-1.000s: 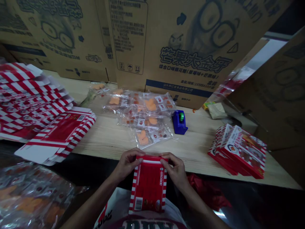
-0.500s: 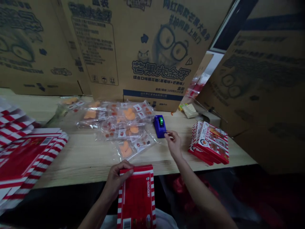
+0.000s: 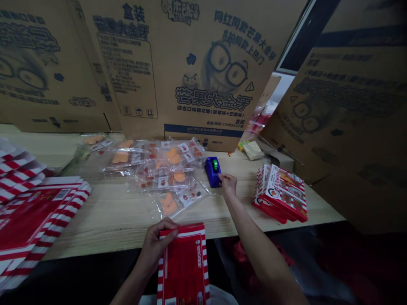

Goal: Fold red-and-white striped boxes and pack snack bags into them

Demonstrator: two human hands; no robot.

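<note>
A flat red carton (image 3: 184,262) with striped white-and-red sides lies over my lap, back face up. My left hand (image 3: 160,237) grips its upper left corner, thumb on top. My right hand (image 3: 228,183) is closed in a pinch at the near end of a blue tape dispenser (image 3: 213,171), which carries a green roll of tape (image 3: 215,164). Whatever lies between those fingertips is too small to make out. Left of the dispenser, clear packets (image 3: 173,156) with orange pieces and small printed cards lie in a loose heap.
Finished-looking red boxes (image 3: 281,192) are stacked on the right of the wooden table (image 3: 121,224). Striped flat cartons (image 3: 41,212) pile up at the left. Large cardboard boxes (image 3: 197,114) wall off the back and right. A small pale packet (image 3: 253,150) lies near the rear.
The view has tilted slightly, so things sit a little lower. My right hand stays at the tape dispenser's near end, and my left hand still holds the carton.
</note>
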